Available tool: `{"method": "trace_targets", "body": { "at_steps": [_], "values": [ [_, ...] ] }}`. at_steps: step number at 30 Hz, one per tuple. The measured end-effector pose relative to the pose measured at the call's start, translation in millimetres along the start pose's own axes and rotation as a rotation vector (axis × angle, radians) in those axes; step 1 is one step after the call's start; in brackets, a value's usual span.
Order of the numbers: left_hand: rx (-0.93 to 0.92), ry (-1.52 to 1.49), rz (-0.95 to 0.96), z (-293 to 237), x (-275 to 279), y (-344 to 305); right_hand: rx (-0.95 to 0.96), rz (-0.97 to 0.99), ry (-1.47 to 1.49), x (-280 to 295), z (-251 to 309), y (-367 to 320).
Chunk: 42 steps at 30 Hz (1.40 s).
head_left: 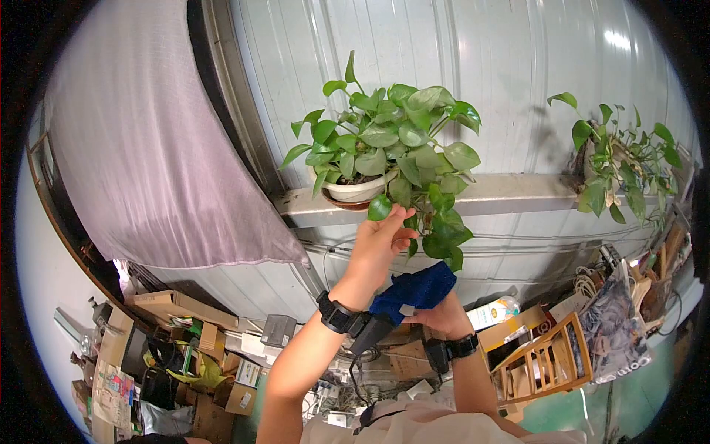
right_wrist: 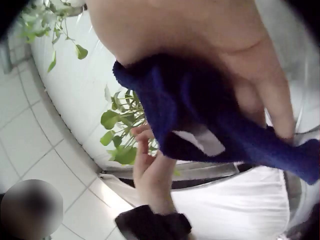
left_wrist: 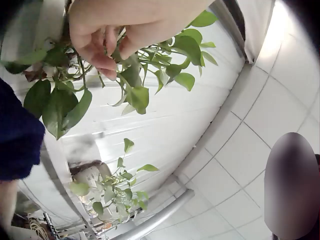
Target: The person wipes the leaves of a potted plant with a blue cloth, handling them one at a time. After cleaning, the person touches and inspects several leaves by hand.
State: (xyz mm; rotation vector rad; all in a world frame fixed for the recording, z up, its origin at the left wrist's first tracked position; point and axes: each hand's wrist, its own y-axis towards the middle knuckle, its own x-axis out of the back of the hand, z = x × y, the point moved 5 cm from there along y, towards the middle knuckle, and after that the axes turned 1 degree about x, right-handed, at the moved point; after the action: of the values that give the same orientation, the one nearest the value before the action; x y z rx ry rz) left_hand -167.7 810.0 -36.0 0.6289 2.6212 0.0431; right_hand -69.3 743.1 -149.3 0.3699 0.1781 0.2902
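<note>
A leafy green plant (head_left: 414,133) grows from a white pot (head_left: 355,192) on a ledge. My left hand (head_left: 381,244) is at the hanging leaves just below the pot, its thumb and fingers pinching a stem or leaf edge; in the left wrist view the left hand (left_wrist: 125,30) has curled fingers among the stems (left_wrist: 82,75). Below and to the right, my right hand (head_left: 444,317) holds a dark blue cloth (head_left: 421,287). The right wrist view shows the cloth (right_wrist: 200,110) bunched under the right hand (right_wrist: 210,35), with a white tag on it.
A second plant (head_left: 629,163) stands farther right on the ledge (head_left: 518,189). A pale curtain (head_left: 148,133) hangs at the left. Below are cardboard boxes (head_left: 174,305), a wooden rack (head_left: 543,362) and a white bottle (head_left: 494,312). Cables run along the wall under the ledge.
</note>
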Motion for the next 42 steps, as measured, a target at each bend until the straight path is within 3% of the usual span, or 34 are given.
{"method": "trace_targets", "body": {
  "at_steps": [2,4,9,11,14,19,22,24,29,33,35,37,39,42],
  "values": [
    [0.006,0.014,-0.012,-4,1,-2,-0.283,-0.093,0.95,-8,-2,-6],
    [0.01,0.028,-0.024,-6,3,-3,-0.105,-0.051,0.493,-20,34,-11],
    [-0.002,0.056,-0.069,-10,10,-3,0.015,-0.161,-0.212,-24,50,-22],
    [0.003,0.095,-0.078,-10,12,-4,0.181,-0.066,-0.683,-33,69,-22],
    [0.003,0.149,-0.075,-10,15,-4,0.279,-0.275,-0.702,-28,71,-30],
    [-0.026,0.273,-0.127,-15,20,-4,0.162,-0.555,-0.158,-35,77,-46],
    [-0.029,0.267,-0.084,-13,25,-1,0.136,-0.422,-0.33,-55,109,-51],
    [-0.036,0.268,-0.08,-14,23,-2,0.098,-0.405,-0.136,-58,105,-49],
    [-0.077,0.356,-0.111,-16,28,-1,0.349,-0.374,-0.815,-41,108,-33],
    [-0.139,0.368,-0.09,-19,26,-1,0.428,-0.46,-1.06,-32,93,0],
    [-0.164,0.358,-0.088,-20,24,-2,0.446,-0.597,-0.059,-32,80,25],
    [-0.184,0.347,-0.087,-21,21,-3,0.365,-0.609,0.529,-31,67,46],
    [-0.198,0.381,-0.102,-20,24,-2,0.23,-0.569,0.698,-30,60,60],
    [-0.259,0.407,-0.146,-21,25,-2,0.197,-0.563,0.586,-25,58,70]
  ]
}}
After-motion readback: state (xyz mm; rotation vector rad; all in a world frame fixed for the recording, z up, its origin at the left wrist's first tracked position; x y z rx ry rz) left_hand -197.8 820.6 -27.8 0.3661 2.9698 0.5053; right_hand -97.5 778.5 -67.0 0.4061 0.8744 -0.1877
